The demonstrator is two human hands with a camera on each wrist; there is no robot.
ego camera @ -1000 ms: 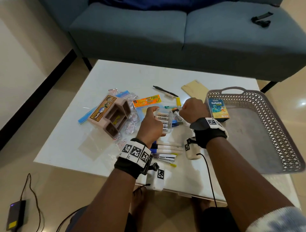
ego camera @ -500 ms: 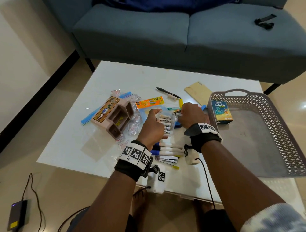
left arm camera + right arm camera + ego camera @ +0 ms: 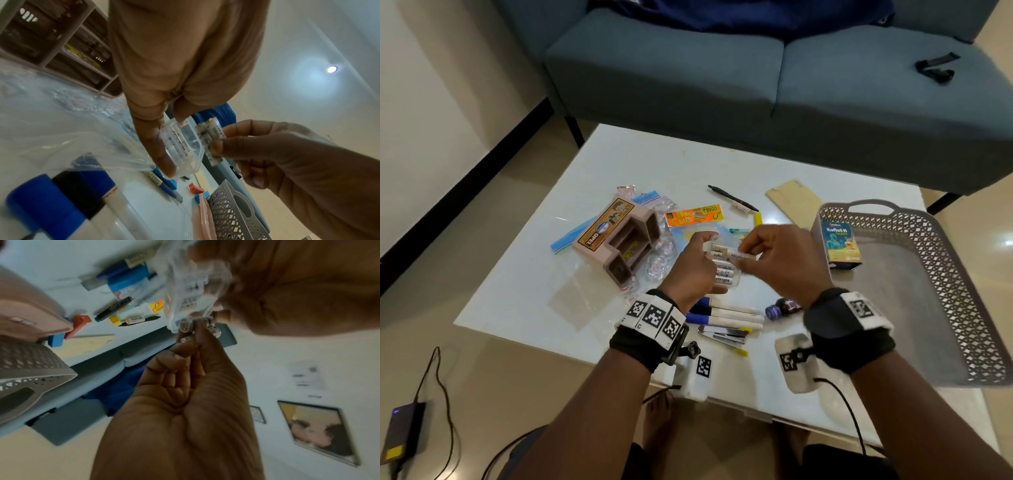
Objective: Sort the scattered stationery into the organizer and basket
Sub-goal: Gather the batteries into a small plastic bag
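Note:
My left hand (image 3: 697,269) grips a clear plastic case (image 3: 723,272) of white Heybright batteries above the table's middle. My right hand (image 3: 749,253) pinches two batteries (image 3: 740,256) between thumb and finger at the case's upper end. In the left wrist view the two batteries (image 3: 209,142) sit just outside the case (image 3: 180,146). In the right wrist view they (image 3: 195,324) touch its rim. The pink organizer (image 3: 619,240) lies on its side to the left. The grey lattice basket (image 3: 962,308) stands on the right.
Blue-capped markers (image 3: 726,315), a stapler (image 3: 722,334) and a small bottle (image 3: 779,308) lie below my hands. A black pen (image 3: 732,198), an envelope (image 3: 794,200), an orange clip pack (image 3: 693,214) and a loose battery (image 3: 135,319) lie beyond. A medicine box (image 3: 840,245) stands in the basket.
My right hand has come off the clutter beside the case and now pinches batteries at the case's upper end. My left hand has kept hold of the case.

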